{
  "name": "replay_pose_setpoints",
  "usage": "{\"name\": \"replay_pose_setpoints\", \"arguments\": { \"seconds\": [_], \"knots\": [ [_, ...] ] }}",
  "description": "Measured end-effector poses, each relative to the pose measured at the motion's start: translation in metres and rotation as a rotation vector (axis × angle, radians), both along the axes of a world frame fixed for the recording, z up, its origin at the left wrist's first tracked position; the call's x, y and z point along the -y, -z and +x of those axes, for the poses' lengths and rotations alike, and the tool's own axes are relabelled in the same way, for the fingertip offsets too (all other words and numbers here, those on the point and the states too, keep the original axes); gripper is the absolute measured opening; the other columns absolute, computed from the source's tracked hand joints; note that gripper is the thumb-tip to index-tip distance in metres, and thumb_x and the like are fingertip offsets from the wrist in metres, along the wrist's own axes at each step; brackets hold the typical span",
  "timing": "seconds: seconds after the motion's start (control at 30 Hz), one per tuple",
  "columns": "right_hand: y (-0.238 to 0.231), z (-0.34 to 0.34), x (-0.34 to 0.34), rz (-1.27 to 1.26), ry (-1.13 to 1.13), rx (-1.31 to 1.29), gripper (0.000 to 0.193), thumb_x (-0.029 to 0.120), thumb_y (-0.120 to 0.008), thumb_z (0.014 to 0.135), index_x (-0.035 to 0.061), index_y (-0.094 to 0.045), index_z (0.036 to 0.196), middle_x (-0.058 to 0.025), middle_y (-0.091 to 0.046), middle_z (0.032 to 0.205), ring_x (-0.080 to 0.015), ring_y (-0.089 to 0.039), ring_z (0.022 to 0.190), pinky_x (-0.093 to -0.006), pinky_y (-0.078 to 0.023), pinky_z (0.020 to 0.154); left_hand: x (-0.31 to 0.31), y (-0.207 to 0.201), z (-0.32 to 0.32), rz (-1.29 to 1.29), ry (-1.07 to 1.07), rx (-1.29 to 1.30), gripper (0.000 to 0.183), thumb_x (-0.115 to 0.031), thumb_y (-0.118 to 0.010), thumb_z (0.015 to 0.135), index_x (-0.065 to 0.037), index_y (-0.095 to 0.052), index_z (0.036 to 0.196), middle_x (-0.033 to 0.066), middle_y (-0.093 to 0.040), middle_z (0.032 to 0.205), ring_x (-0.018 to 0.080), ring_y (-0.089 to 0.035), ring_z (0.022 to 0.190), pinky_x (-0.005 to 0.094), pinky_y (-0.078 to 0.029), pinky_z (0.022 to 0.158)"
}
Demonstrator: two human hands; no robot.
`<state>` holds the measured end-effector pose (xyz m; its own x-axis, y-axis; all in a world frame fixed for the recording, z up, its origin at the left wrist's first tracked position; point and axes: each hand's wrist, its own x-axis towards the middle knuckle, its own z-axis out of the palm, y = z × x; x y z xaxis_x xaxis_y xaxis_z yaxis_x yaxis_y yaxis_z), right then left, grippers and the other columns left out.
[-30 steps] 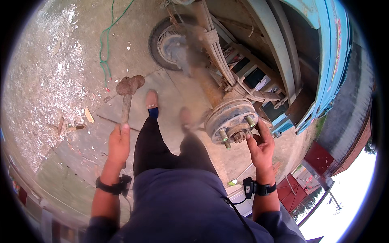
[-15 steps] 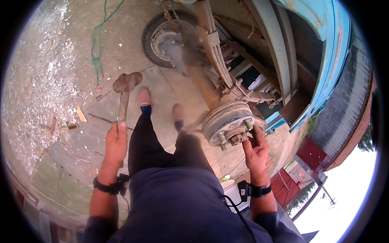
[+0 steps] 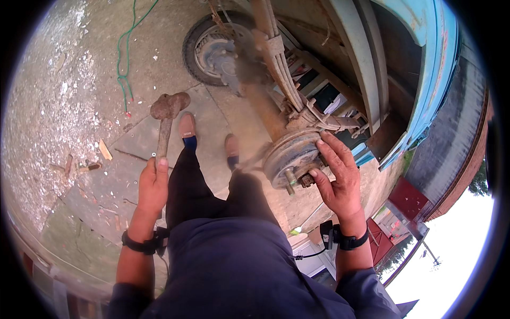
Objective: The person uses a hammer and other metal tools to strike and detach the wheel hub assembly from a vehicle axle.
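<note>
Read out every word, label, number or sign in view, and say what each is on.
None can be read.
Blue bodywork: reddish marks, too blurred.
Left shoe: pale mark, too small.
Hammer and drum: no lettering shows.

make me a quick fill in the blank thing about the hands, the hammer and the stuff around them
1. The left hand grips the hammer by its ____.
2. The right hand has its ____ near the central nut of the wheel hub.
3. The cord on the ground is coloured ____.
4. The vehicle panel is painted light ____.

Missing words: handle; thumb; green; blue
</note>
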<state>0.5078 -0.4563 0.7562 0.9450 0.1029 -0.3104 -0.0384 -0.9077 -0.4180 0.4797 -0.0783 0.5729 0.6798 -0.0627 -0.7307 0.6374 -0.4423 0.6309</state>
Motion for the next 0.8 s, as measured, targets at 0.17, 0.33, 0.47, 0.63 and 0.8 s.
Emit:
{"name": "replay_pose_setpoints", "arguments": {
  "seconds": [0.17, 0.33, 0.47, 0.63, 0.8],
  "knots": [
    [0.007, -0.004, 0.007, -0.064, 0.027, 0.105, 0.041, 0.006, -0.072, 0.083, 0.0079, -0.067, 0.123, -0.0139, -0.066, 0.123, -0.0331, -0.066, 0.108, -0.0364, -0.054, 0.092, -0.002, -0.001, -0.003, -0.006, -0.002, 0.002, 0.043, -0.039, -0.046, 0.105, 0.001, -0.052, 0.091, 0.0151, -0.05, 0.07, 0.0248, -0.048, 0.065, 0.0391, -0.044, 0.064],
    [0.019, -0.023, 0.004, -0.062, 0.182, 0.193, 0.035, 0.006, -0.068, 0.089, 0.004, -0.066, 0.124, -0.0169, -0.067, 0.12, -0.0312, -0.067, 0.105, -0.0357, -0.054, 0.09, -0.003, -0.004, -0.008, -0.004, 0.002, 0.004, 0.044, -0.039, -0.046, 0.105, 0.001, -0.051, 0.089, 0.0161, -0.051, 0.07, 0.0256, -0.049, 0.065, 0.0399, -0.044, 0.064],
    [0.018, -0.035, -0.005, -0.039, 0.436, 0.109, 0.034, 0.008, -0.067, 0.092, 0.0021, -0.064, 0.125, -0.0172, -0.068, 0.117, -0.0245, -0.068, 0.103, -0.034, -0.055, 0.087, -0.005, -0.005, -0.013, -0.016, -0.001, 0.0, 0.045, -0.04, -0.046, 0.105, 0.001, -0.051, 0.088, 0.0152, -0.051, 0.07, 0.0246, -0.05, 0.066, 0.0396, -0.044, 0.065],
    [0.028, -0.05, -0.006, -0.005, 0.558, 0.166, 0.034, 0.008, -0.067, 0.092, 0.0021, -0.064, 0.126, -0.0166, -0.071, 0.11, -0.0229, -0.07, 0.098, -0.0332, -0.055, 0.086, -0.011, -0.007, -0.017, -0.043, -0.063, -0.028, 0.044, -0.04, -0.046, 0.105, 0.001, -0.052, 0.088, 0.0123, -0.051, 0.07, 0.0213, -0.049, 0.066, 0.0381, -0.044, 0.064],
    [0.017, -0.028, -0.003, -0.159, 0.261, 0.209, 0.033, 0.005, -0.067, 0.089, 0.0014, -0.066, 0.122, -0.0198, -0.071, 0.111, -0.0292, -0.07, 0.102, -0.0354, -0.054, 0.088, -0.016, -0.011, -0.018, -0.027, -0.101, -0.032, 0.043, -0.039, -0.046, 0.105, 0.0, -0.052, 0.088, 0.0089, -0.048, 0.07, 0.0168, -0.045, 0.066, 0.0356, -0.042, 0.063]
  ]
}}
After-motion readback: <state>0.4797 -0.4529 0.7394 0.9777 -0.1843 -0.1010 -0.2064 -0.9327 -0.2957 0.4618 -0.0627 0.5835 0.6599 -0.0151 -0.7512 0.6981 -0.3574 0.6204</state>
